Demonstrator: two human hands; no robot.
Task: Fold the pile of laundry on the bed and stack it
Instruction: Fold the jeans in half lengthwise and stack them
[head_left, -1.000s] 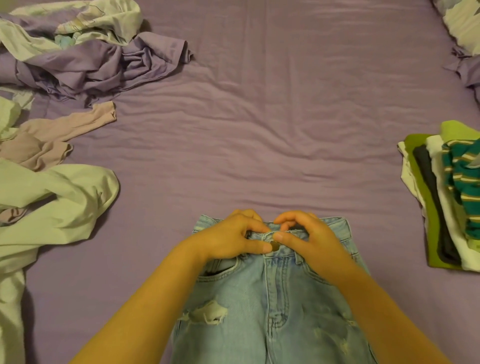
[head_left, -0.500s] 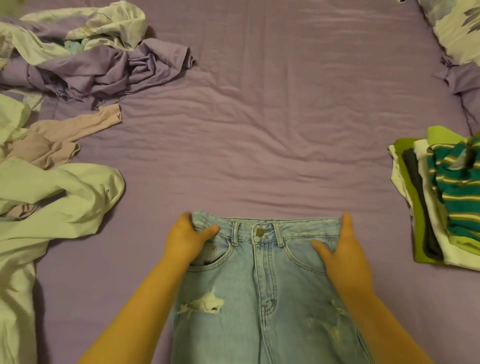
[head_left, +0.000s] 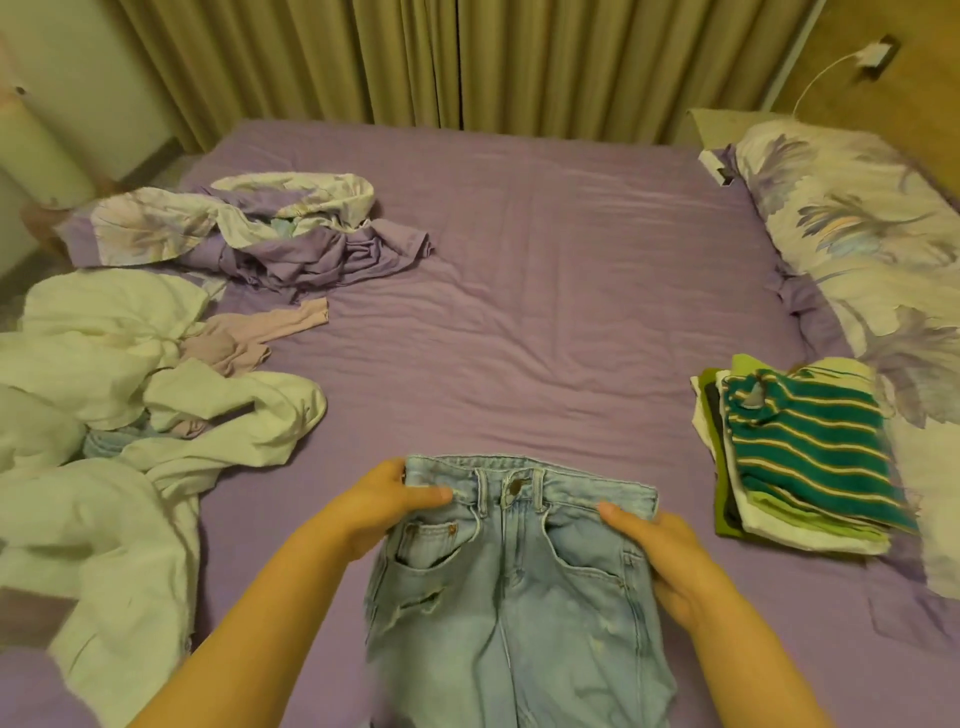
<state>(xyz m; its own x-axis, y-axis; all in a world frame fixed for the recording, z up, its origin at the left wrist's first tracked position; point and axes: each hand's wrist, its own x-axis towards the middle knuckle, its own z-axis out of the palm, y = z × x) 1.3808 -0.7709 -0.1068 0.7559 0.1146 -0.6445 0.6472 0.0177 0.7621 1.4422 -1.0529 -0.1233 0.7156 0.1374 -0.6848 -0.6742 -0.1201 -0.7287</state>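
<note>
- Our left hand (head_left: 387, 501) and right hand (head_left: 657, 543) pinch the waistband corners of the light-blue jeans (head_left: 511, 577).
- The jeans lie on the bed (head_left: 519, 322), legs running toward us.

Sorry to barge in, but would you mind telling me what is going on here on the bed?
A person is folding laundry on a purple bed. The left hand and right hand each grip a side of the waistband of light blue jeans, laid flat and not yet folded. An unfolded pile of clothes lies to the left; a folded stack topped by a striped teal shirt sits to the right.
</note>
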